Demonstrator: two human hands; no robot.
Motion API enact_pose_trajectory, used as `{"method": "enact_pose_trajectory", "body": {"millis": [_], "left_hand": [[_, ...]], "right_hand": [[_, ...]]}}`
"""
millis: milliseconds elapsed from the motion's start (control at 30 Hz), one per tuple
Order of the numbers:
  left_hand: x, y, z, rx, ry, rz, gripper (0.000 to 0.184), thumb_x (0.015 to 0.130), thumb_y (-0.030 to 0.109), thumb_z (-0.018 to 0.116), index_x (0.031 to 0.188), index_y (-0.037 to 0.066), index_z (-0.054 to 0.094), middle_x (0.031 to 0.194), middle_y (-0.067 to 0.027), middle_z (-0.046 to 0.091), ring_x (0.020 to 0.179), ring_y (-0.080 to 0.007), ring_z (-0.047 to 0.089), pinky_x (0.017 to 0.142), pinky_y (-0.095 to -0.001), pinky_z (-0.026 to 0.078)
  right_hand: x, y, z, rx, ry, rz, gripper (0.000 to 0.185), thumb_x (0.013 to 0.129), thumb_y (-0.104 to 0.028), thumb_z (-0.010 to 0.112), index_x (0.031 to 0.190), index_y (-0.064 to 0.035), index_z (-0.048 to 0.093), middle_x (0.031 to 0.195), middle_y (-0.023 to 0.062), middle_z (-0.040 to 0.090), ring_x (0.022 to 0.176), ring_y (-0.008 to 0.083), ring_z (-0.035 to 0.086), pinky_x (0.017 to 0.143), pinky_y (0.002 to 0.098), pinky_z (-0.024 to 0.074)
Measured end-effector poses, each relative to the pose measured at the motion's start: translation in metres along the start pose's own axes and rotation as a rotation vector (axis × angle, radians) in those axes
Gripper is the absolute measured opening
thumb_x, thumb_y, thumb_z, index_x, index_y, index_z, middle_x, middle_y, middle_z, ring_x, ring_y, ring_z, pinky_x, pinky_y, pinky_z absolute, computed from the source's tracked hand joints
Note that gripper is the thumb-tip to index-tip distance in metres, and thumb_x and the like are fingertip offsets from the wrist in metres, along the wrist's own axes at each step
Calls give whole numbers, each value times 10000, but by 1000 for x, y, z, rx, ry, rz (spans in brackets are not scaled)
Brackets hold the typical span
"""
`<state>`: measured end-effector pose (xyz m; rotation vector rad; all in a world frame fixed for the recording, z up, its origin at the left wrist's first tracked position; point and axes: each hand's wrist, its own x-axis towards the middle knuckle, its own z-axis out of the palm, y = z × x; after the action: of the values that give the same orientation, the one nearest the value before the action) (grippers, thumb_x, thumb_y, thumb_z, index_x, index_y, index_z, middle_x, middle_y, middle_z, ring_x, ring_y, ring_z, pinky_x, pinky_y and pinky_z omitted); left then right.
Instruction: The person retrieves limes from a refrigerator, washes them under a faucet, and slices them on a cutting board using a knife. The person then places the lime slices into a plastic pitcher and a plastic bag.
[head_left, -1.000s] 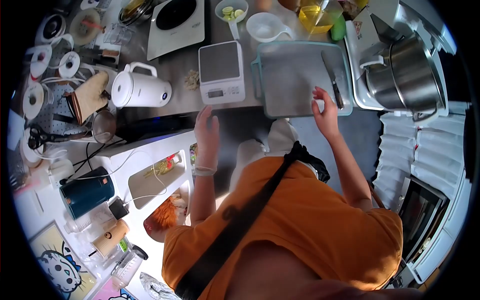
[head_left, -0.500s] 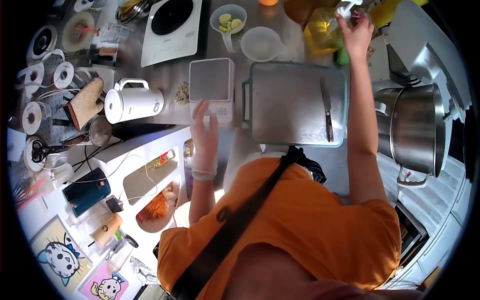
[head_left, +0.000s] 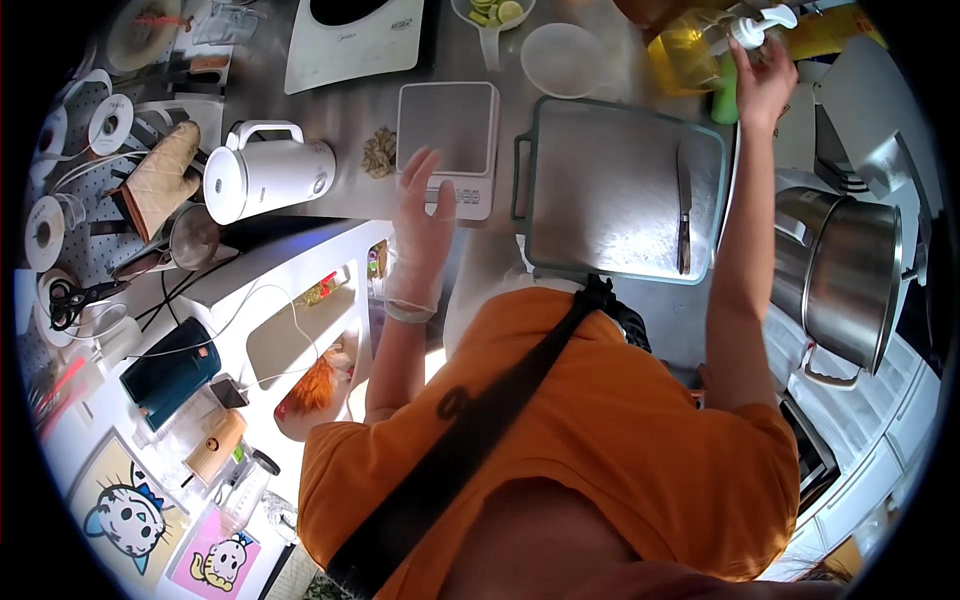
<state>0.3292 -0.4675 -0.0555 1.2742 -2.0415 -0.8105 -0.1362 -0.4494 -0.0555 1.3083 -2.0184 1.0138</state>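
Observation:
My left hand (head_left: 420, 235), in a clear disposable glove, is held with fingers stretched and thumb apart, close to the front left corner of a white kitchen scale (head_left: 447, 135). It holds nothing. My bare right hand (head_left: 765, 88) reaches to the back right, its fingers closed around the neck of a pump bottle (head_left: 690, 52) of yellow liquid with a white pump head. Between my arms lies a green-rimmed cutting board (head_left: 610, 190). A knife (head_left: 684, 205) rests on its right side, handle toward me.
Behind the board stand a white bowl (head_left: 563, 60) and a handled strainer (head_left: 490, 35) with lime pieces. A white kettle (head_left: 270, 175), a small tan heap (head_left: 380, 153) and an induction cooker (head_left: 355, 50) are at left. A steel pot (head_left: 850, 280) stands at right.
The view has shifted, moving the board and scale rightward and up in the picture. My right hand stays at the pump bottle's neck; more of the pump head shows. My left hand remains open.

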Motion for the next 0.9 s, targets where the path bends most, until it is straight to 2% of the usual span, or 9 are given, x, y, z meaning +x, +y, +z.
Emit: {"method": "enact_pose_trajectory", "body": {"millis": [67, 133, 300, 467, 533, 667, 800, 867, 900], "left_hand": [[1, 0, -4, -4, -1, 1, 358, 808, 33, 562, 1164, 31, 531, 1213, -168, 513, 1111, -322, 501, 939, -359, 400], [-2, -6, -5, -12, 13, -17, 360, 808, 37, 562, 1167, 34, 530, 1217, -166, 511, 1108, -325, 503, 935, -359, 403], [-2, -5, -9, -51, -35, -43, 349, 801, 36, 577, 1149, 29, 544, 1173, -154, 535, 1069, -292, 526, 912, -344, 416], [5, 15, 15, -342, -258, -116, 311, 812, 70, 588, 1121, 34, 570, 994, -99, 620, 902, -179, 573, 829, -284, 443], [3, 36, 27, -622, -561, -483, 274, 846, 116, 577, 1109, 39, 584, 859, -48, 627, 769, -118, 559, 713, -258, 457], [-36, 46, 51, -675, -826, -331, 230, 881, 153, 548, 1072, 34, 598, 833, -19, 606, 721, -106, 552, 615, -268, 452], [-76, 80, 36, -533, -803, -186, 215, 914, 163, 496, 968, -8, 613, 860, -8, 617, 774, -93, 550, 677, -249, 434], [-83, 103, 26, -766, -661, -546, 217, 904, 150, 496, 926, 9, 660, 643, 71, 468, 567, -12, 347, 500, -190, 277], [-90, 92, 32, -793, -644, -434, 197, 891, 124, 499, 899, 16, 663, 626, 84, 432, 543, -8, 309, 484, -189, 241]], "right_hand": [[-30, -59, -18, 169, 23, 513, 563, 731, -277, 740, 1149, 5, 490, 944, 130, 526, 780, 279, 528, 697, 350, 461], [-78, -76, 4, 437, -347, 514, 550, 725, -200, 726, 1174, -12, 472, 927, 134, 521, 776, 303, 538, 694, 350, 469], [-115, -93, 53, 235, -559, 38, 428, 683, -62, 676, 1072, 19, 515, 942, 182, 543, 768, 345, 560, 706, 369, 479], [-117, -127, 13, 327, -536, 232, 309, 700, -38, 657, 982, 36, 554, 873, 191, 564, 708, 330, 578, 655, 371, 479], [-137, -167, -44, 357, -471, 343, 289, 688, -42, 674, 942, 28, 555, 786, 175, 554, 617, 285, 571, 562, 370, 468], [-194, -255, -135, 425, -415, 615, 250, 706, -41, 719, 899, 8, 568, 690, 60, 561, 583, 121, 570, 538, 252, 476], [-213, -292, -189, 623, -321, 761, 277, 710, 56, 676, 965, 42, 570, 863, 93, 551, 670, 154, 597, 613, 259, 498], [-220, -297, -208, 653, -309, 723, 268, 725, 56, 661, 977, 39, 573, 884, 99, 548, 702, 159, 600, 640, 261, 495], [-225, -296, -214, 689, -314, 649, 261, 740, 56, 646, 990, 37, 575, 904, 106, 544, 733, 165, 602, 668, 263, 492]]}}
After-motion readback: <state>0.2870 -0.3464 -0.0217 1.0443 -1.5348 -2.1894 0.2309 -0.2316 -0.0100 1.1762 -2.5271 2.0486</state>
